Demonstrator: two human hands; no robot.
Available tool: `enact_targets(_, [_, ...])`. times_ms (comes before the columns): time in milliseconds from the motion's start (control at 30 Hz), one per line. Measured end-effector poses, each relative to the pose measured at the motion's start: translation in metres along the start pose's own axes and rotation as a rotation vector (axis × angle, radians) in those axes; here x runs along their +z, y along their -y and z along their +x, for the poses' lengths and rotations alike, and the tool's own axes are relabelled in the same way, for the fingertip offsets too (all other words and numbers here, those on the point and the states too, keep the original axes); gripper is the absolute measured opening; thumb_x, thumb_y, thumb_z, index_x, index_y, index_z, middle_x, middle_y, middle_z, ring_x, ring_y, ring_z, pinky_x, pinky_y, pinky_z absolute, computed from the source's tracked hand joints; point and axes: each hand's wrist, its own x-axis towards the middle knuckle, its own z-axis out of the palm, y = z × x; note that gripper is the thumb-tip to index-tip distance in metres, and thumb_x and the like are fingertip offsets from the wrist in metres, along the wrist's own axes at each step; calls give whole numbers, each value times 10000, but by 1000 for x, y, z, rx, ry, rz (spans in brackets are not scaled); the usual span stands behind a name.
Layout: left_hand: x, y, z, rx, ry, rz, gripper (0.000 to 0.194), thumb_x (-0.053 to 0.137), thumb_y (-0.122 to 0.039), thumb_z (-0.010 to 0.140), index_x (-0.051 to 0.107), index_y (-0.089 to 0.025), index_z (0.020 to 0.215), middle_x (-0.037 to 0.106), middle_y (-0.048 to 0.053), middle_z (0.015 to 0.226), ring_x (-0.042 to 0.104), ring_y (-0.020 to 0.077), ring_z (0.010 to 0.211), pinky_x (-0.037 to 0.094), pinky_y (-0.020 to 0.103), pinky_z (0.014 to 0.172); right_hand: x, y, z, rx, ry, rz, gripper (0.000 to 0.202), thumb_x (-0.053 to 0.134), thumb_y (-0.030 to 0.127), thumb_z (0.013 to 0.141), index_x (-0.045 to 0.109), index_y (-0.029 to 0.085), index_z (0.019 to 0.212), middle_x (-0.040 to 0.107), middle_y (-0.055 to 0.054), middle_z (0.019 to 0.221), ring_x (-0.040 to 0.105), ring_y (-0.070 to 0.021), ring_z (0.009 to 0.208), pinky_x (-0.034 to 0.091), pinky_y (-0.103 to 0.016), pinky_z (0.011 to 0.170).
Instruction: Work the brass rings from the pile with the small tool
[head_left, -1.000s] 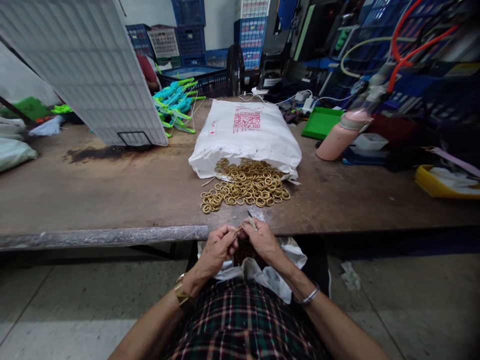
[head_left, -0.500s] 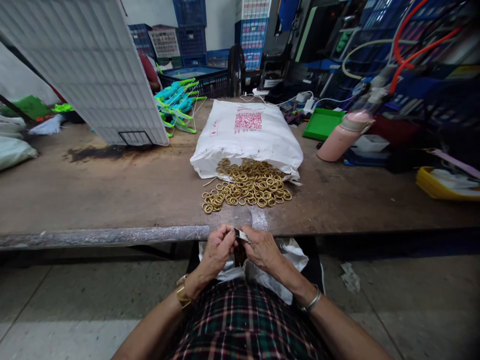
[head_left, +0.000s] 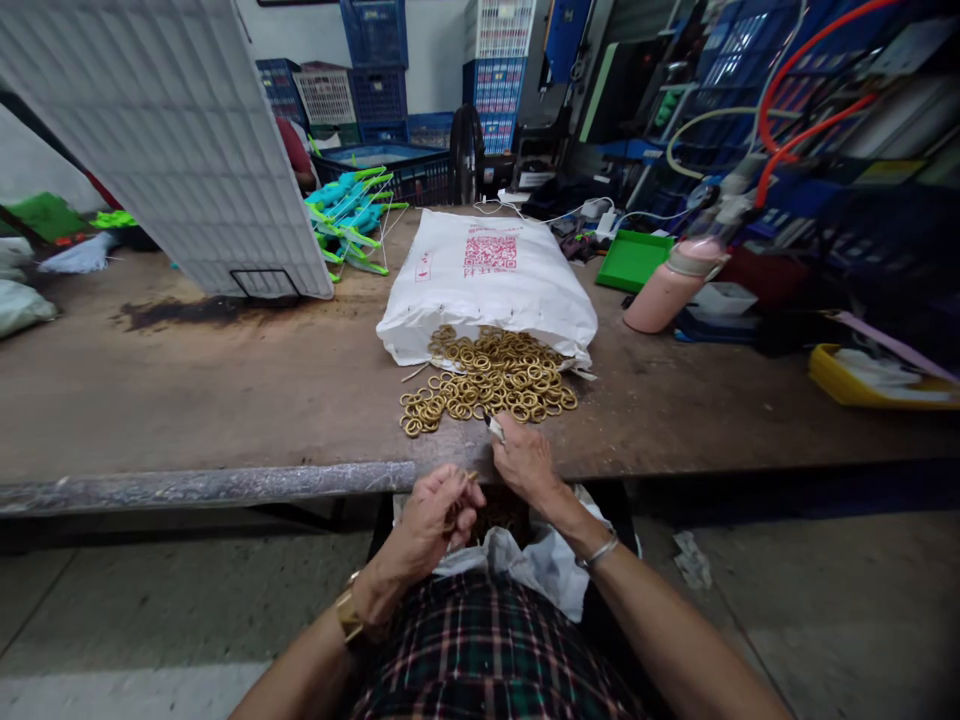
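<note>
The person's right hand (head_left: pixel 523 458) grips a small pale tool (head_left: pixel 496 429) at the near edge of the golden rings (head_left: pixel 495 385); its long axis slants, dark tip pointing away and leftward (whether it touches a ring, I can't tell from here). The left hand (head_left: pixel 433 515), curled above the lap, pinches a single ring (head_left: pixel 472 476) over the tabletop's front edge.

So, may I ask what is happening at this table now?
A person's left hand pinches what looks like a gold-coloured ring. The right hand holds a small pale tool with a dark tip, close to a pile of rings that spills from a white sack on the table.
</note>
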Motion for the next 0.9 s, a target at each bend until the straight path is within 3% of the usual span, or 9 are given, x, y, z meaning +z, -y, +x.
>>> enact_targets(133, [-13,4,6,-34,-65,-136,289,615,-406,719,511,-136,731,554,22,726,396,36,452,249,152,362,7,3,21,-21,-44,-7,170,408,251,855,526,196,964,643,-48,813,569,-155,694,267,-249,571])
enact_targets(300, [-24,4,8,-121,-43,-292,285,663,-300,672,523,-175,886,532,-13,671,403,40,448,239,138,373,18,6,33,36,-15,-106,203,387,325,878,497,196,989,649,-63,825,598,-181,695,279,-262,568])
enact_targets(400, [-29,4,10,-137,-33,-350,256,689,-281,646,549,-141,809,527,-1,678,448,47,496,258,135,387,20,7,36,52,2,-128,197,380,320,880,501,198,975,650,-64,821,604,-187,701,285,-266,567])
enact_targets(633, [-36,7,16,-140,-83,-364,230,711,-264,630,538,-136,713,595,38,767,577,123,652,331,153,405,11,1,34,2,46,-58,169,421,278,846,524,199,954,637,-58,882,580,-177,782,307,-256,608])
enact_targets(800, [-36,6,21,-108,-59,-329,262,709,-280,640,492,-141,686,534,-4,666,556,102,616,326,137,390,14,-6,26,-52,-12,-10,217,450,232,804,525,199,1005,593,-63,974,544,-166,792,314,-246,621])
enact_targets(900, [-31,5,26,-85,-64,-264,320,713,-323,635,442,-156,676,472,-41,597,509,73,541,297,126,370,16,-6,19,-83,-31,93,177,435,209,801,541,195,942,595,-41,857,521,-155,730,315,-240,609])
